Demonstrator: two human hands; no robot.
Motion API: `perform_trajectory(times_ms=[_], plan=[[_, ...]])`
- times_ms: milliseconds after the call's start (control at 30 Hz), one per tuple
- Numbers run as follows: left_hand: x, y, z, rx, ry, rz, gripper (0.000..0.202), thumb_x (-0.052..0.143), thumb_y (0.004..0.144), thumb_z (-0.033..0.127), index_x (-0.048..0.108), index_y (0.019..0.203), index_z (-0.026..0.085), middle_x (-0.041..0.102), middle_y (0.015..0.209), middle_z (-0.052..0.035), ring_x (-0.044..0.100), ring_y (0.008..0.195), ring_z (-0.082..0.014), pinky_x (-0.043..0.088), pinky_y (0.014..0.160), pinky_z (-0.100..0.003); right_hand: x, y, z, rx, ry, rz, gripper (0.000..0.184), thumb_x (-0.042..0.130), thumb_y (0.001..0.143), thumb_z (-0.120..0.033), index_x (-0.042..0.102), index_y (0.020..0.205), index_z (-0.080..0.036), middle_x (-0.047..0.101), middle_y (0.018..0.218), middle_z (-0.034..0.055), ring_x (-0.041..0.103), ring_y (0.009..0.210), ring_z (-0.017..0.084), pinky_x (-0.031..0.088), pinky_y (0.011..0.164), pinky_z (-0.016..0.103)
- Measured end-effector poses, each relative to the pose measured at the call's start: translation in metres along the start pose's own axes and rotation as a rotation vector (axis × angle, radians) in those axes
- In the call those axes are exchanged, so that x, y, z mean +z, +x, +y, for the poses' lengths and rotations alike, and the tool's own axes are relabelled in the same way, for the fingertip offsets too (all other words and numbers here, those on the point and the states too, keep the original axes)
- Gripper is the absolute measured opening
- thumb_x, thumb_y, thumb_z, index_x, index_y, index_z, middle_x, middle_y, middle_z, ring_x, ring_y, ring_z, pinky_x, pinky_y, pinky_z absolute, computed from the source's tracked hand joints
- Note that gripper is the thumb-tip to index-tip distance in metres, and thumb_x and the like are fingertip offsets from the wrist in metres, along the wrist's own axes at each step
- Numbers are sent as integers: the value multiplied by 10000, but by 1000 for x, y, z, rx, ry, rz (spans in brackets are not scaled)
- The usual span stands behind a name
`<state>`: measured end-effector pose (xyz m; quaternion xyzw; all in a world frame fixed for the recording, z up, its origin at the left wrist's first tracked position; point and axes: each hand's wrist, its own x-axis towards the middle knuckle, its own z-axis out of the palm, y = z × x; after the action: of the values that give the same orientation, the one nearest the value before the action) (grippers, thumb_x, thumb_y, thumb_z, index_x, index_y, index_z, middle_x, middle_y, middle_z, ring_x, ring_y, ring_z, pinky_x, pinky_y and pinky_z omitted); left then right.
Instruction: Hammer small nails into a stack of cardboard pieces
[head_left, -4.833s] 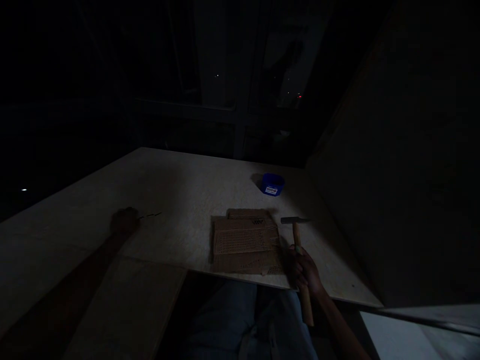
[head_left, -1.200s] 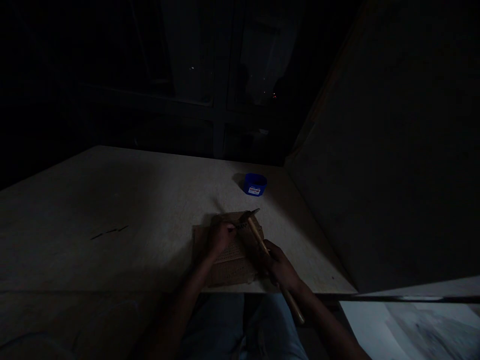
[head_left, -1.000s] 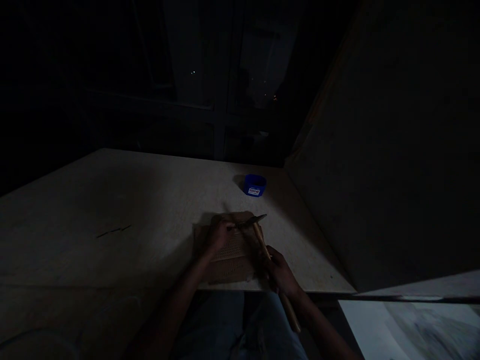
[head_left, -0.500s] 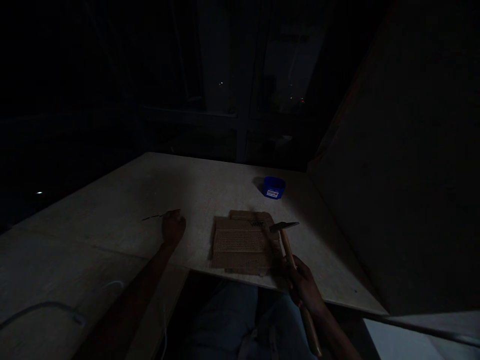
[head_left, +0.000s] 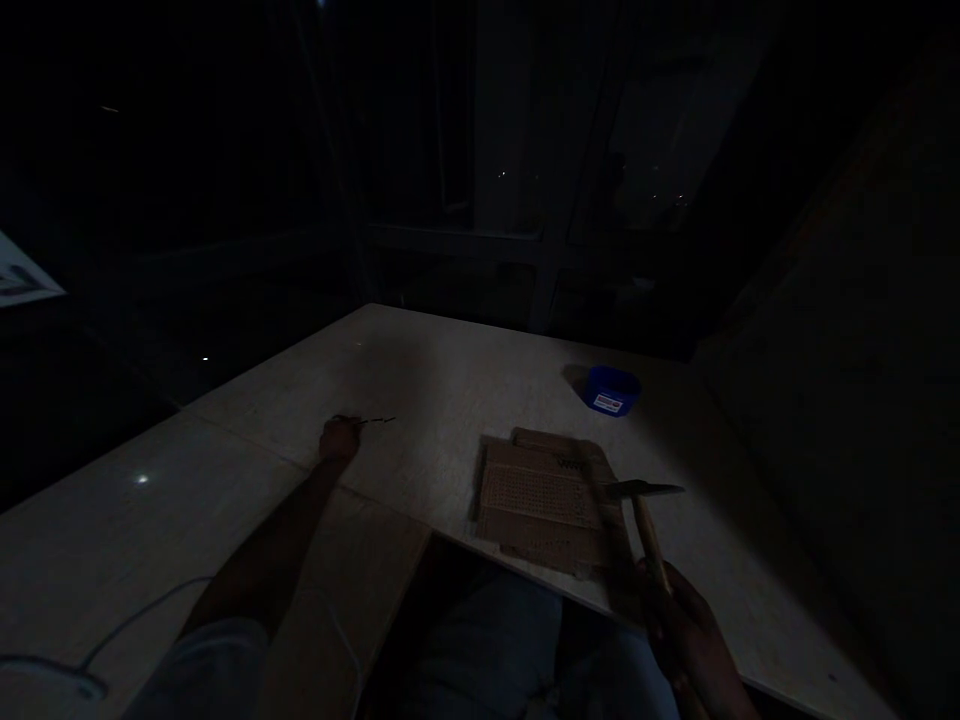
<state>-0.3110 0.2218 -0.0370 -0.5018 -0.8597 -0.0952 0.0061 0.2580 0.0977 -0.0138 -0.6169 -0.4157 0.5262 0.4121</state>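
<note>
In the dim light my right hand (head_left: 686, 620) is wrapped round the wooden handle of a hammer (head_left: 651, 540). Its dark metal head is up, over the right edge of a flattened piece of cardboard (head_left: 536, 495) on the table. My left hand (head_left: 340, 440) is stretched out over the left part of the table, closed on a thin dark strip (head_left: 377, 420) that sticks out to the right. The darkness hides what the strip is made of and most of the fingers.
A blue plastic container (head_left: 613, 392) with a white label stands behind the cardboard on the pale table (head_left: 465, 370). A dark wall (head_left: 847, 430) rises at the right. A thin cable (head_left: 142, 610) lies at the lower left. The table's front edge runs above my legs.
The view has turned left, so the cardboard, container and hammer appear farther right. The thin strip now points right from my left hand instead of left. The hammer stays in my right hand.
</note>
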Motion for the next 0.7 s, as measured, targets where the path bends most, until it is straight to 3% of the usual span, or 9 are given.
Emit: perform_trajectory(times_ms=[167,300,400,467,567,700], plan=[[-2,5,2,-52,-138,36,207,501,824,140,692,901,120,681,993,-197,653,955,-310,525,781,-382,1,3,-1,9,-4,-29,527,612,789,-666,537,1050,-214,444,447,-111,321,238,55,238,252,144],[1,7,30,-44,-317,141,220,486,800,108,617,975,139,694,951,-140,656,908,-257,525,768,-354,7,8,-4,2,37,-76,529,614,772,-675,513,1019,-218,429,436,-124,307,225,58,232,230,152],[4,1,79,38,-493,196,238,470,825,193,607,1019,174,700,971,-81,656,909,-202,525,772,-305,14,12,-7,-7,45,-77,512,651,754,-639,508,1002,-215,428,432,-129,321,223,62,247,228,158],[3,-13,122,134,-766,176,224,501,807,273,638,955,176,705,955,-69,654,884,-183,518,743,-274,17,14,-7,-16,63,-65,481,654,761,-614,509,985,-214,436,436,-127,330,227,62,247,231,158],[-5,-51,189,247,-1217,-80,299,605,733,386,669,916,158,703,877,-64,628,755,-167,483,605,-248,19,13,-7,-52,84,-39,458,635,777,-618,521,953,-210,441,449,-118,335,234,60,232,234,165],[-11,-104,259,213,-1430,-386,415,712,666,468,665,923,146,690,809,-46,621,688,-147,442,520,-212,14,9,-4,-71,106,-16,475,633,780,-630,534,965,-204,433,445,-122,326,230,58,229,233,170]])
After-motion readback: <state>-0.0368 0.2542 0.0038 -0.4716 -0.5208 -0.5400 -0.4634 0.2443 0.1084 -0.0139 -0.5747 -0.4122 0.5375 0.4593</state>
